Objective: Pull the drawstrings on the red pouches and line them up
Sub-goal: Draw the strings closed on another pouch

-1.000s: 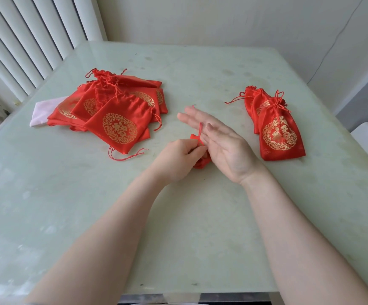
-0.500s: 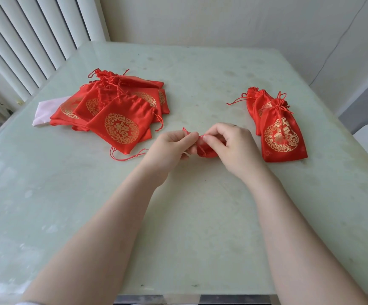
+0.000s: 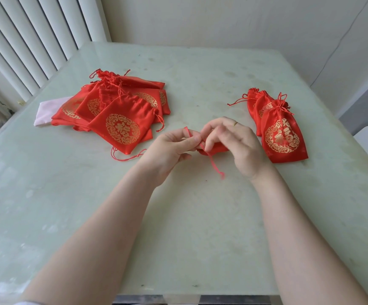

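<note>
Soft, even daylight, faint shadows, mild glare on the table (image 3: 73, 194), wide-angle bending at the edges.

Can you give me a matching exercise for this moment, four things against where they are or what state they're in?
Things:
1. pile of open pouches
2. cinched pouches
3. pouch in hand
4. pink cloth

Places or states:
A. held between both hands, one string dangling
B. tucked under the pile's left edge
C. lying on the table's left side, mouths not gathered
D. overlapped in a row on the right, necks gathered

Pairs: 1-C, 2-D, 3-A, 4-B
</note>
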`<state>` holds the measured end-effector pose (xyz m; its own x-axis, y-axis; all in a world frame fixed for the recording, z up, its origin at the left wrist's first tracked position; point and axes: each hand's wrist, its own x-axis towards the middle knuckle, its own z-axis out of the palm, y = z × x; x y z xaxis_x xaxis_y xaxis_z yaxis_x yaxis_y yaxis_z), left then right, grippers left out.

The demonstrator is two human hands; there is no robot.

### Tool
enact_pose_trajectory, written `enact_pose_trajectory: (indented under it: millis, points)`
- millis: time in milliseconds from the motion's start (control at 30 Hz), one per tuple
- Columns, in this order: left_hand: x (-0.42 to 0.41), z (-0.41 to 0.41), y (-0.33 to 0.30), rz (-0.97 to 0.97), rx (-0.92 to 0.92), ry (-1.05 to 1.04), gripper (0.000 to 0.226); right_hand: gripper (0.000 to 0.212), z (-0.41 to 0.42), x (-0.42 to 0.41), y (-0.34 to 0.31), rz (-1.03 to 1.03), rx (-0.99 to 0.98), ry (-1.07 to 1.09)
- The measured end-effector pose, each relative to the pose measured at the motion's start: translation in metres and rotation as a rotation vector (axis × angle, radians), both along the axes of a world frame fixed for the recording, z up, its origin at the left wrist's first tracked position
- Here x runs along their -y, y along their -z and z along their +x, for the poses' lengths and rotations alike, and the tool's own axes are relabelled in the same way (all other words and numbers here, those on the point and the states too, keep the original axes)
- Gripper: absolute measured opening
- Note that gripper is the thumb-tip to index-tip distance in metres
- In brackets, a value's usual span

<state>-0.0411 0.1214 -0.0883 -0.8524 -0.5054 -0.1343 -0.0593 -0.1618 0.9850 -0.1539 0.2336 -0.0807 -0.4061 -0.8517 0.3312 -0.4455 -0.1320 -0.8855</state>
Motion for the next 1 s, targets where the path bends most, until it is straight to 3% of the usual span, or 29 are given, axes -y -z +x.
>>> enact_pose_trajectory:
  millis: [133,333,500,600,733,833,1000]
  points:
    - [0.001,0.001,-0.003,0.019,-0.023,-0.003,0.017,0.007,-0.002,0.004,0.006,0.099,-0.018,0.138]
    - [0.003,0.005,-0.006,-0.075,-0.050,-0.038,0.013,0.005,0.000,0.006,0.010,0.174,-0.228,0.130]
    - [0.004,0.002,-0.002,-0.429,-0.095,-0.173,0.014,0.010,0.000,0.005,0.006,0.151,0.069,0.137]
    - [0.006,0.001,0.004,-0.748,-0.073,-0.201,0.005,0.017,0.001,0.006,0.005,0.153,0.071,0.150]
    - [0.012,0.000,0.009,-1.096,-0.120,-0.210,0.015,0.022,0.005,0.008,0.007,0.164,0.139,0.126]
    - [0.013,0.000,0.010,-1.192,-0.109,-0.208,0.011,0.025,0.009,0.008,0.006,0.180,0.188,0.076]
    - [0.005,-0.001,0.009,-1.086,-0.111,-0.230,0.012,0.024,0.012,0.009,0.002,0.154,0.272,0.117]
